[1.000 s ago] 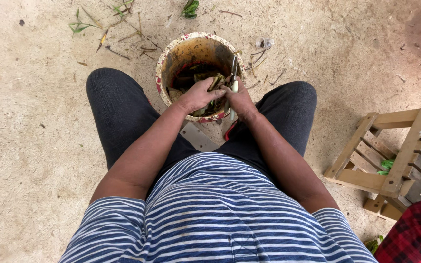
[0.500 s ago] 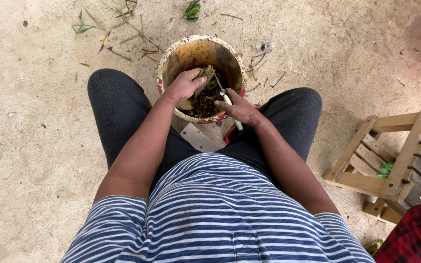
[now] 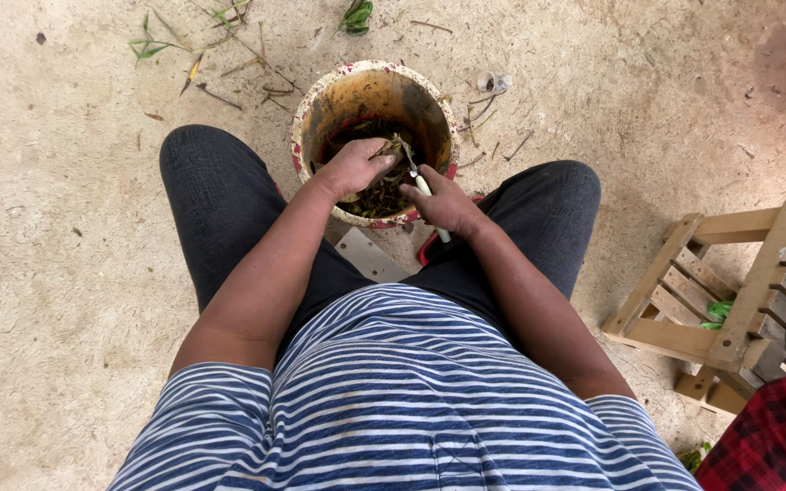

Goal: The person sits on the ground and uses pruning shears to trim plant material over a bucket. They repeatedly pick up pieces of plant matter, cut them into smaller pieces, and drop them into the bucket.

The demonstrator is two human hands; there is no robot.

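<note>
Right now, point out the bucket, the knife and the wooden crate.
bucket (image 3: pixel 320 109), head view, bare left rim.
knife (image 3: pixel 422 184), head view, pale handle above right hand.
wooden crate (image 3: pixel 675 338), head view, near rail.

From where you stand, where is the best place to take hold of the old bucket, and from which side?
Probably grip the bucket by its bare far rim, coming from above on the far-left side. It stands upright and open-topped between the knees; the left hand and right hand, with a small knife, occupy the near rim.

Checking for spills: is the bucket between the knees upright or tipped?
Upright: the bucket's round rim faces the camera, with plant scraps lying inside.
</note>
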